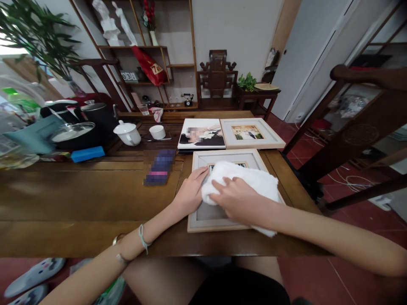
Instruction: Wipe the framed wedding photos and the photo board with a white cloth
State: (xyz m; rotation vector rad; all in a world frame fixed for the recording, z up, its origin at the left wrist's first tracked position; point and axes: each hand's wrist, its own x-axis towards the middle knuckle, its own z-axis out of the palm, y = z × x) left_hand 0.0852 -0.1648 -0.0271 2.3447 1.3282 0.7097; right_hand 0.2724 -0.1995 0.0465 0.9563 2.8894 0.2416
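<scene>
White terry cloth (251,180), bunched under my right hand (237,199), whose curled fingers are gripping it against a pale wood picture frame (211,214). The frame's flat on the wooden table (104,203) right beneath both hands. My left hand (190,190) lies over its left edge, fingers pretty straight; can't tell if it's actually gripping. Just past the hands: a photo panel (203,134) and another framed photo (249,133), side by side. Farther out, beyond the left hand: a small white teacup (157,132), then a white lidded cup (127,134).
</scene>
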